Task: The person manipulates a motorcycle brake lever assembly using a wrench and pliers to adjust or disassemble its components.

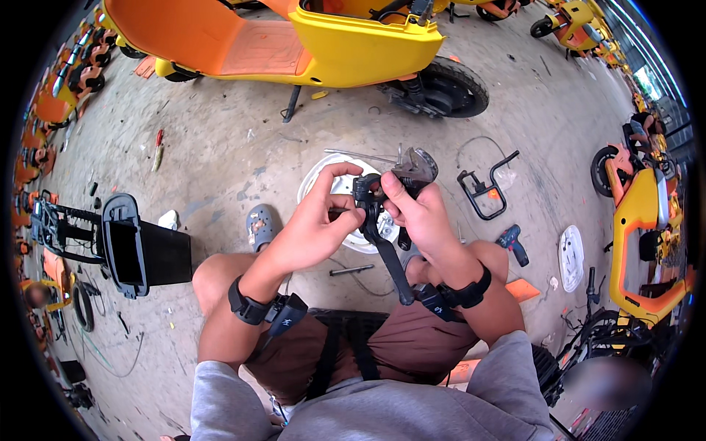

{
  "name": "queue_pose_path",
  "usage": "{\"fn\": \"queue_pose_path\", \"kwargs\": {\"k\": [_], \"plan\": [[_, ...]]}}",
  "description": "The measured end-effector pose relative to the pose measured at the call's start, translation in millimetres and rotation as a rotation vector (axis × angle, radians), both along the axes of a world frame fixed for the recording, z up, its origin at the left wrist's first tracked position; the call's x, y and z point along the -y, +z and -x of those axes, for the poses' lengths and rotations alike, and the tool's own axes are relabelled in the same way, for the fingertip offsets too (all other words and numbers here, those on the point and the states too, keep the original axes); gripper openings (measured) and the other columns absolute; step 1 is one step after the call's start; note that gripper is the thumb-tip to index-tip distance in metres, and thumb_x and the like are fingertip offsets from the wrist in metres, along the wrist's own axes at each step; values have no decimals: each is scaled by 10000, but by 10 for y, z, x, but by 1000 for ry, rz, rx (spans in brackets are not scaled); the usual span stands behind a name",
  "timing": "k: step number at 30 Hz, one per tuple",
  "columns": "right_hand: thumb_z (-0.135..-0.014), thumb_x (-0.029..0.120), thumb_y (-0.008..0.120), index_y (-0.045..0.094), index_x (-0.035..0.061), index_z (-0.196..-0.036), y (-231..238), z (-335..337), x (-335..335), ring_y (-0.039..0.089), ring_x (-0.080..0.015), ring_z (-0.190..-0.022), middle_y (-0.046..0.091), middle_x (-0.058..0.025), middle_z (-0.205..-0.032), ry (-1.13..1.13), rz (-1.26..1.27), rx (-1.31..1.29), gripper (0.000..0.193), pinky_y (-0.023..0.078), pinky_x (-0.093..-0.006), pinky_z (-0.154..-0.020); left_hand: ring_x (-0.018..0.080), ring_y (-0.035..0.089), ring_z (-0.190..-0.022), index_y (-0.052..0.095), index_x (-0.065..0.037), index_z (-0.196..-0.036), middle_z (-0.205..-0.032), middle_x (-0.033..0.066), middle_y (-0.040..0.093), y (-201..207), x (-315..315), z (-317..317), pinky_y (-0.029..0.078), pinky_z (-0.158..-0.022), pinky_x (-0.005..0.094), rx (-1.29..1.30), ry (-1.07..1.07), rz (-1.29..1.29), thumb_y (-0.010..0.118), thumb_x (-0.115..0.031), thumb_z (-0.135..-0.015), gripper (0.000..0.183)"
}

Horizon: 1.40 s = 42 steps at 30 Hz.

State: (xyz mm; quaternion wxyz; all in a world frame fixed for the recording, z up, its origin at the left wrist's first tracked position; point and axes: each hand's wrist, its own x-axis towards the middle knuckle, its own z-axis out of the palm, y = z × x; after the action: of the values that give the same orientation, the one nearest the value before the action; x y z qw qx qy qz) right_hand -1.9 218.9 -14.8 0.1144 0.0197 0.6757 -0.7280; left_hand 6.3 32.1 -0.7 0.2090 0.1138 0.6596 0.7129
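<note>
A black brake lever assembly [385, 253] is held up in front of my knees, its long lever slanting down toward my right thigh. My left hand [312, 220] pinches the assembly's clamp end from the left, thumb and fingers curled on it. From the other side my right hand [421, 213] grips it, thumb pressed on top. Just beyond the right thumb is a worn grey metal part [416, 167]; I cannot tell whether it is joined to the lever. Beneath the hands, a white plastic tray [309, 184] with small parts lies on the concrete floor, partly hidden.
A yellow and orange scooter [360, 55] stands ahead. To the right lie a black bent-tube frame [482, 208], a cordless drill [512, 244] and a white oval cover [571, 259]. A black bin-like box [165, 252] is at left, and a screwdriver [158, 151] lies farther off.
</note>
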Motion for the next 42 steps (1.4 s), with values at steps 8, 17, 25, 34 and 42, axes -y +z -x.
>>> {"fn": "queue_pose_path", "kwargs": {"k": [8, 17, 25, 34, 42], "plan": [[-943, 364, 595, 616, 35, -731, -10, 4, -2, 388, -47, -539, 473, 53, -580, -19, -28, -26, 391, 301, -245, -488, 59, 400, -634, 387, -66, -1281, -713, -14, 435, -4, 66, 51, 340, -554, 223, 228, -60, -52, 481, -141, -984, 320], [-938, 382, 598, 673, 20, -903, -78, -5, -14, 363, -21, -519, 464, 61, -603, 3, -30, -79, 371, 239, -210, -470, 58, 507, -648, 418, -27, -1236, -696, 18, 596, 10, 111, 109, 362, -562, 216, 105, -82, 76, 555, 0, -914, 351], [-923, 400, 615, 623, 19, -734, -71, -8, -3, 411, -53, -586, 496, 52, -611, -13, -129, -97, 425, 321, -260, -505, 43, 442, -584, 426, -73, -1262, -710, -15, 518, -115, 16, 55, 291, -482, 189, 65, -30, -30, 569, -75, -926, 365], [-917, 405, 622, 653, -8, -843, -141, -29, 47, 425, -60, -627, 518, 39, -644, 26, -146, -134, 420, 363, -255, -550, 145, 489, -514, 515, 4, -1007, -596, 73, 531, -154, -143, 13, 377, -488, 309, -213, 236, 321, 595, -156, -874, 223], [-923, 377, 624, 656, -16, -921, -135, -92, 127, 459, -60, -653, 557, 26, -691, -16, -178, -156, 394, 388, -240, -580, 88, 432, -480, 507, 18, -832, -526, 72, 503, -248, -188, 34, 347, -448, 285, -417, 377, 578, 630, -180, -840, 233]]}}
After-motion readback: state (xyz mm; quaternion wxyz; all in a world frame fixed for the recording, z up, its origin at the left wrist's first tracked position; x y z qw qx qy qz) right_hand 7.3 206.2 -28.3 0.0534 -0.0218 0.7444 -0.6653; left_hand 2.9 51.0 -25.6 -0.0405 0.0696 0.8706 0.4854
